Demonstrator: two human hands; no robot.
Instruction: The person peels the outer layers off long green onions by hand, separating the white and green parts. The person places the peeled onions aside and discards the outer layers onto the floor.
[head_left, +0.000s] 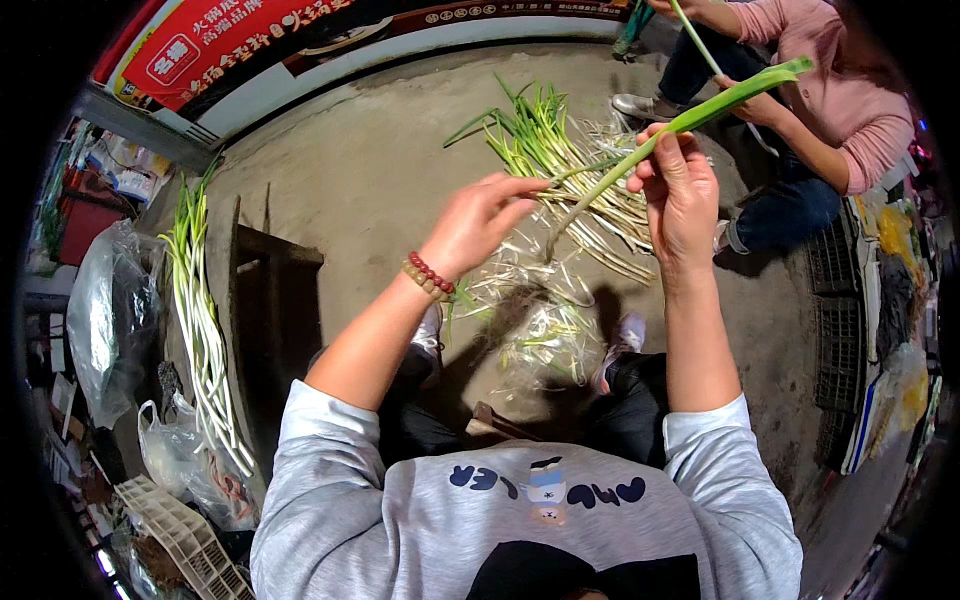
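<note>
My right hand (681, 187) grips a green onion (622, 166) by its upper stalk; the leaf end points up and right, and the thin lower end hangs down to the left. My left hand (484, 217), with two bead bracelets at the wrist, is near the lower part of that stalk. Its fingers are apart, and a thin green strand lies at its fingertips; whether it pinches the strand is unclear. Beyond both hands a pile of green onions (536, 139) lies on the concrete floor. Peeled skins and scraps (551, 322) are strewn between my feet.
At the upper right a person in a pink top (862, 120) sits holding a long stalk. On the left, cleaned green onions (199, 300) rest on a wooden bench (229, 300) beside plastic bags (112, 322). Black crates (836, 352) stand at the right, and a printed banner (247, 45) runs along the back.
</note>
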